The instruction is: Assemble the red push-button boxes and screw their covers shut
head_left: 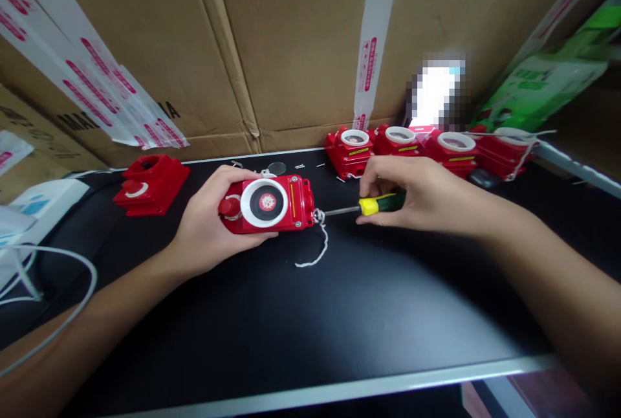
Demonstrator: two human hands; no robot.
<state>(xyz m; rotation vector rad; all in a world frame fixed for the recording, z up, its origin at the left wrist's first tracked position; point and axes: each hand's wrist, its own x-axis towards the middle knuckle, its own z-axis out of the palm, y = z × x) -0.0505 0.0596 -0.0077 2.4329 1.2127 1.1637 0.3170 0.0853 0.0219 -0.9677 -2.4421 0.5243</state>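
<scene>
My left hand (208, 217) is wrapped round the left end of a red box-shaped device (297, 201) with a white-ringed round dial on its face. Between my right thumb and fingers is a screwdriver (382, 204) with a yellow and dark green handle; my right hand (412, 191) is closed on it. The metal shaft points left, its tip at the knotted white cord (319, 216) on the device's right end. From that knot the cord's loose end curls down onto the black table. Whether the tip touches a screw there I cannot tell.
A red housing (151, 185) sits at the left. Several similar red devices (352, 153) line the back right, before a bright phone-like screen (435, 94) and a green bag (543, 88). Small screws (299, 166) and a clear disc (277, 168) lie behind. Cardboard boxes (301, 49) form the back.
</scene>
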